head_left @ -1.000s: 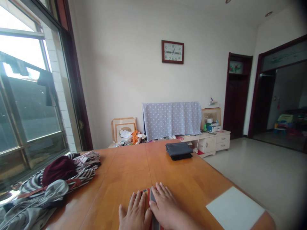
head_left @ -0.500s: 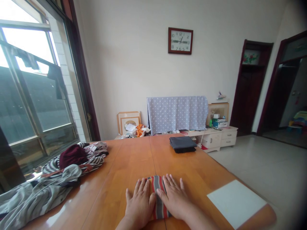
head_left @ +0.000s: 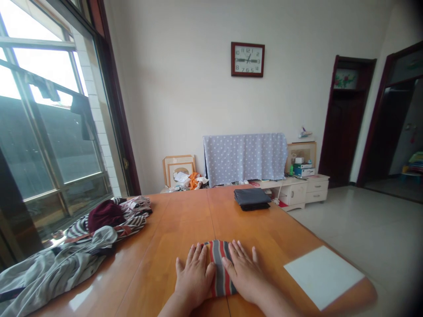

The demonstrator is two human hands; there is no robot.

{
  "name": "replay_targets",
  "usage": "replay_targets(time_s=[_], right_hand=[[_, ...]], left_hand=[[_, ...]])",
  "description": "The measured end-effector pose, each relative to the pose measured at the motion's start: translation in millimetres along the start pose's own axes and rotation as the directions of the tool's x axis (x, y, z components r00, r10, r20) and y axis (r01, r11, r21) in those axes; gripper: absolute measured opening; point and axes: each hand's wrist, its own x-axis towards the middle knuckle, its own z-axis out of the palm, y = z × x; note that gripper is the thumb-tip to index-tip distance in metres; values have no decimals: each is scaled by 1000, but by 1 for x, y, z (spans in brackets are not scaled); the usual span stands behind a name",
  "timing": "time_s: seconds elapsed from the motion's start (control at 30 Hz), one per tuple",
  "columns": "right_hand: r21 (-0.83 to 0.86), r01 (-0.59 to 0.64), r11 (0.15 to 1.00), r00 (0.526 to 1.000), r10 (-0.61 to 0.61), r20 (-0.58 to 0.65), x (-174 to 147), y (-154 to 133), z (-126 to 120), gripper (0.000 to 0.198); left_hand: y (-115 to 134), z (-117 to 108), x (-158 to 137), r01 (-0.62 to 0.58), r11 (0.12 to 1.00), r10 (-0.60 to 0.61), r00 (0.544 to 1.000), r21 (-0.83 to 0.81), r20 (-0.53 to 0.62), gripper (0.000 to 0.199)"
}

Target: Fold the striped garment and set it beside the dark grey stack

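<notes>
A folded striped cloth (head_left: 219,268), in red, grey and yellow, lies on the wooden table (head_left: 158,259) right in front of me. My left hand (head_left: 194,275) rests flat on its left side, fingers stretched forward and thumb across the fabric. On the right side, my right hand (head_left: 245,275) presses down with fingers spread and its thumb toward the middle. Both palms cover the cloth's side edges, so only the striped middle shows. Neither hand grips the fabric.
Crumpled clothes lie along the table's left side, among them a grey garment (head_left: 69,264) and a maroon one (head_left: 105,215). Dark folded clothes (head_left: 251,199) are stacked at the far right. A white sheet (head_left: 324,276) lies near the right edge.
My right hand has slid slightly to the right, showing a little more of the stripes. The view has tilted and shifted slightly; the cloth stays in place.
</notes>
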Motion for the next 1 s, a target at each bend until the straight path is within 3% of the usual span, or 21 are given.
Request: replay_targets(time_s=[0.13, 0.37, 0.5, 0.57, 0.63, 0.7, 0.83, 1.0], right_hand=[[63, 58, 996, 997, -55, -47, -4, 6, -1, 70], [307, 149, 940, 965, -70, -254, 4, 25, 8, 64], [405, 168, 899, 952, -42, -303, 10, 32, 13, 69], [440, 158, 884, 951, -16, -309, 12, 33, 13, 71], [474, 151, 867, 950, 4, -312, 13, 35, 13, 73], [522, 153, 839, 948, 25, -317, 13, 36, 12, 73], [636, 170, 753, 943, 63, -327, 11, 38, 10, 71], [716, 176, 676, 940, 99, -325, 7, 34, 5, 69]], left_hand=[[1, -1, -1, -8, 1000, 8, 1000, 12, -14, 65], [6, -5, -2, -53, 994, 64, 992, 99, -112, 59], [16, -19, -15, -188, 969, 227, 933, 160, -280, 51], [21, -24, -25, -294, 943, 329, 892, 154, -309, 47], [24, -26, -34, -385, 915, 403, 868, 120, -288, 46], [24, -22, -39, -421, 904, 427, 875, 76, -228, 51], [18, -5, -38, -344, 939, 345, 934, 30, -95, 81], [15, 3, -30, -313, 948, 317, 944, 52, -89, 81]])
